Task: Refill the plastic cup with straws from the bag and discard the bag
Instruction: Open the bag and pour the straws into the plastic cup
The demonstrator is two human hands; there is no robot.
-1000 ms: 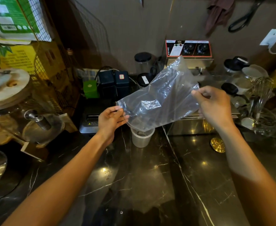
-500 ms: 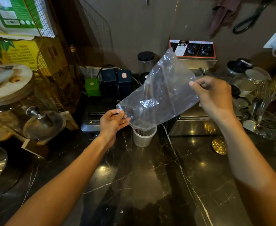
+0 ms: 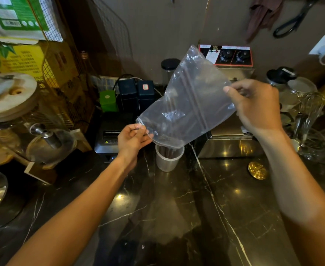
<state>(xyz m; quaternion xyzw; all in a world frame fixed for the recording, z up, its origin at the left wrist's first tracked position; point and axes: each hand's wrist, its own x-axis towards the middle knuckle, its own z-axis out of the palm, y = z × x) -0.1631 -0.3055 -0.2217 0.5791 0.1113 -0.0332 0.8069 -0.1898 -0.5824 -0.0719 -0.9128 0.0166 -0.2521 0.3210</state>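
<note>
Tilted steeper than a moment ago, the clear plastic bag (image 3: 188, 104) now has its far corner raised toward the wall while its open mouth hangs just above the plastic cup (image 3: 168, 158). Your left hand (image 3: 132, 140) pinches the mouth's near edge between closed fingers (image 3: 144, 135), and your right hand (image 3: 257, 106) grips the bag's upper right edge, holding it up. Dark straws (image 3: 166, 150) stand inside the cup, which rests upright on the dark marble table (image 3: 177, 208) beside a steel appliance (image 3: 230, 139).
</note>
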